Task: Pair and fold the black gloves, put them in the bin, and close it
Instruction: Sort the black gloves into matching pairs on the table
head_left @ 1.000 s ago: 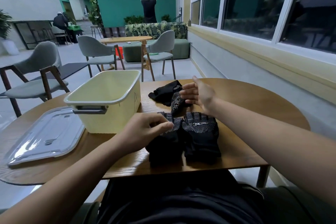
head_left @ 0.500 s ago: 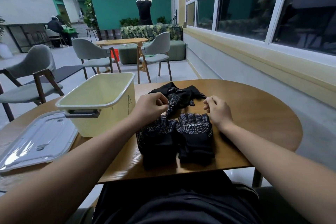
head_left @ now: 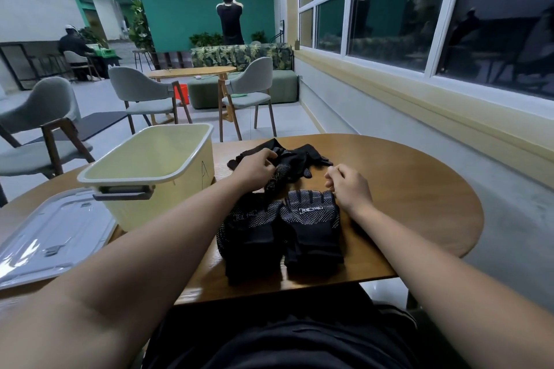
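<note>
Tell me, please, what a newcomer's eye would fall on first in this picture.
First, two black fabric gloves with white grip dots lie side by side at the near edge of the round wooden table. Behind them the left hand grips one glove of a loose black glove pile. To the left stands the open pale yellow plastic bin, with its clear plastic lid lying flat beside it.
</note>
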Motion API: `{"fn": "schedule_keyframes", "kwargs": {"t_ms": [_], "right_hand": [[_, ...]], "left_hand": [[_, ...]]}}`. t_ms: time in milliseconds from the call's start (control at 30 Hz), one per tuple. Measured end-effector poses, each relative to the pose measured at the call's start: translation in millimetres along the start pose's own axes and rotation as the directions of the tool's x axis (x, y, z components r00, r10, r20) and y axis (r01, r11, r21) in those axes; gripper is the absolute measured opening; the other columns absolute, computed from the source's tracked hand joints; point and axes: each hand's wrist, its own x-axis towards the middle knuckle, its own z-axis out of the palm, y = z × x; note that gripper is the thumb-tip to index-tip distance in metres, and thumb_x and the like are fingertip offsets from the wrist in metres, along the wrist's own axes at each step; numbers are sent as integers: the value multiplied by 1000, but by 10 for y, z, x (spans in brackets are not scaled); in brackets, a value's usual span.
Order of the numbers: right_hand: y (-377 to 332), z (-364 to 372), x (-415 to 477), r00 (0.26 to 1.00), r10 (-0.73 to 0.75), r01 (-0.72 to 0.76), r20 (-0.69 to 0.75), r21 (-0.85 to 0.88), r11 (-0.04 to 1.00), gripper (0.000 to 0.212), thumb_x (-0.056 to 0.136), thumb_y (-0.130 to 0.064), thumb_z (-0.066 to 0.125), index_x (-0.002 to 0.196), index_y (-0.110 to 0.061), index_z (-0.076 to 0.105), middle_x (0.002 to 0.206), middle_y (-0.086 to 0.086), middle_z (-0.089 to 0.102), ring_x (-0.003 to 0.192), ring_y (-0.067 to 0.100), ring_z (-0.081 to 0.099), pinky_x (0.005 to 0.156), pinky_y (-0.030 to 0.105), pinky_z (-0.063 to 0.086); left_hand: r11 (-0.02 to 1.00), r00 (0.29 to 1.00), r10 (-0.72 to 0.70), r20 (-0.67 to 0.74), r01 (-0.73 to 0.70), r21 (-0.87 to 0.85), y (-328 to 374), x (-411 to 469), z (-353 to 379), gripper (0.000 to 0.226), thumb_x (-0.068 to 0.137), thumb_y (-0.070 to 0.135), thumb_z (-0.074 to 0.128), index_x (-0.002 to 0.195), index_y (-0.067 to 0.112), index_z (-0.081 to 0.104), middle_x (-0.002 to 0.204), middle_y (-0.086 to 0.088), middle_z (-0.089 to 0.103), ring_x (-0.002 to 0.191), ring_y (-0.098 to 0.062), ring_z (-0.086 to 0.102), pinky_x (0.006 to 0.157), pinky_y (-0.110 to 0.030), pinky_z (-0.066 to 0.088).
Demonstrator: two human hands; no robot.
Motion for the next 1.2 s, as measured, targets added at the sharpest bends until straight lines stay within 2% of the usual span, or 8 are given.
{"fn": "schedule_keyframes", "kwargs": {"t_ms": [67,200,367,467,667,900,1067,1200], "right_hand": [[1,5,7,1000,-4,4,0,-7,1000,30,104,-32,54,85,-18,72,79,-2,75,83,17,70,76,30,49],[9,5,18,1000,-13,13,5,-23,1000,31,105,-32,53,85,-19,72,80,-3,75,83,16,70,78,31,49],[29,13,25,1000,-28,28,14,-38,999,31,104,-33,53,83,-21,71,78,-4,75,84,15,71,80,32,50],[33,13,20,999,-30,31,14,-41,999,31,105,-33,52,83,-21,71,78,-4,74,83,15,71,80,31,50],[23,7,21,999,-38,39,14,-53,998,32,105,-33,52,84,-19,72,79,-4,75,83,13,70,76,30,48],[56,19,44,1000,-24,24,9,-11,1000,34,105,-34,52,83,-19,73,78,-2,75,80,16,70,79,35,52],[67,27,60,999,-31,31,17,-16,999,35,105,-35,51,82,-19,72,76,-2,75,78,16,70,80,38,54],[67,19,61,1000,-29,29,13,-13,1000,34,105,-34,51,83,-19,72,76,-2,75,77,16,69,79,39,55]], "left_hand": [[999,999,-39,-6,39,-24,-23,31,1,41,103,13,50,141,27,57,110,6,74,98,-15,66,73,-27,45],[999,999,-37,19,36,29,-9,22,-49,49,95,14,65,143,23,59,118,-3,72,110,-23,65,85,-28,44],[997,990,-24,142,13,76,-12,29,-100,19,91,21,73,107,25,81,96,7,74,85,-11,67,61,-17,45],[993,989,20,144,-37,116,24,13,-153,7,87,22,83,93,25,81,91,8,74,86,-12,68,65,-19,48],[984,992,119,53,-125,125,251,1,-298,10,100,23,70,108,18,69,103,2,71,87,-18,67,58,-21,47],[980,988,155,-21,-151,126,473,61,-404,15,108,32,55,116,19,56,107,-6,66,90,-22,63,71,-38,56],[996,990,63,-125,-69,-47,548,62,-439,20,102,40,64,116,28,58,100,-2,65,87,-19,66,76,-42,62],[942,996,-78,-48,58,-331,635,24,-462,32,96,33,74,125,31,60,106,-7,66,92,-27,73,75,-45,67]]}}
